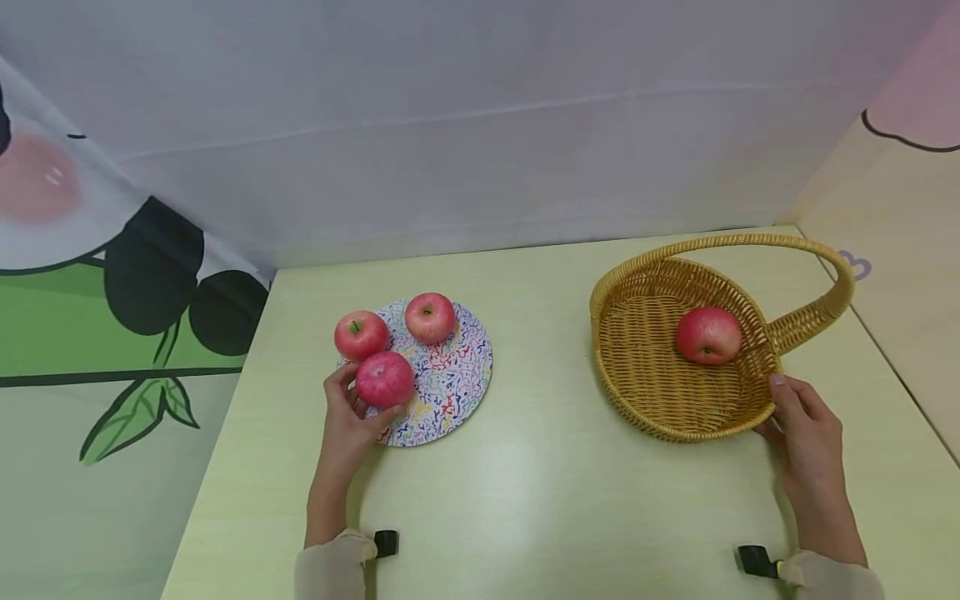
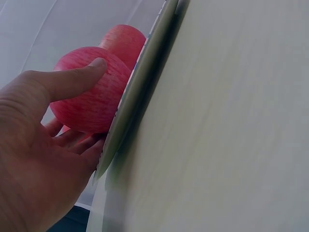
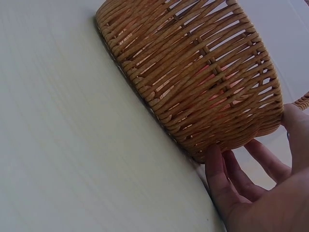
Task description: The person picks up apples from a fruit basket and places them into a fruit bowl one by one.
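Observation:
My left hand grips a dark pink apple at the near left side of a round patterned plate. In the left wrist view the thumb lies over that apple and the other fingers curl beneath it, close to the plate's edge. Two more apples are on the plate: a red one at its left and a lighter one at its far side. My right hand holds the wicker basket by its near right rim, thumb on top, fingers against the woven wall. One apple lies inside the basket.
A pale table carries the plate and basket. The basket's arched handle leans toward the far right. A grey cloth backdrop rises behind the table, and a printed cloth hangs at the left.

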Motion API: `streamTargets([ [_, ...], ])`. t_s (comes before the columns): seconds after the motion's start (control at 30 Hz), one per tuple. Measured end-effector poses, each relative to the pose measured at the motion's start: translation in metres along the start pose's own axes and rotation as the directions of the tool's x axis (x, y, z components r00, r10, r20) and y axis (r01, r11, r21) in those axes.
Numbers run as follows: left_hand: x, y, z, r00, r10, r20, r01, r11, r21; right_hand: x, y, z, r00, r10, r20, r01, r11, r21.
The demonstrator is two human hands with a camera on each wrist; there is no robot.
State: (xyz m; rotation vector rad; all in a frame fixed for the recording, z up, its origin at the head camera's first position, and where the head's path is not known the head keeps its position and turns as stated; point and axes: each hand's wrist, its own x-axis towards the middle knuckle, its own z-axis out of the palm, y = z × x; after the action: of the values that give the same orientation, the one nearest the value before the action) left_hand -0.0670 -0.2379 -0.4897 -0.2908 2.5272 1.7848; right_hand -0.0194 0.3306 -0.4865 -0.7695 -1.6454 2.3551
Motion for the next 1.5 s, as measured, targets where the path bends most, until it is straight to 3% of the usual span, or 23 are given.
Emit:
streamTargets([
  [0.43,-0.001,0.000,-0.002,1.000,0.014,0.004,-0.014,1.000,0.019,0.000,-0.001,-0.001,1.000,0.016,0.006,-0.016,0.999,-0.033],
  [0.83,0.001,-0.002,-0.002,0.998,0.055,0.039,-0.058,0.994,0.095,-0.003,-0.002,0.000,1.000,0.025,-0.005,-0.025,1.000,-0.018],
  [1.5,-0.005,0.011,-0.008,0.995,0.085,0.058,-0.092,0.987,0.131,-0.001,-0.001,-0.001,1.000,0.010,0.008,-0.009,1.000,-0.022],
])
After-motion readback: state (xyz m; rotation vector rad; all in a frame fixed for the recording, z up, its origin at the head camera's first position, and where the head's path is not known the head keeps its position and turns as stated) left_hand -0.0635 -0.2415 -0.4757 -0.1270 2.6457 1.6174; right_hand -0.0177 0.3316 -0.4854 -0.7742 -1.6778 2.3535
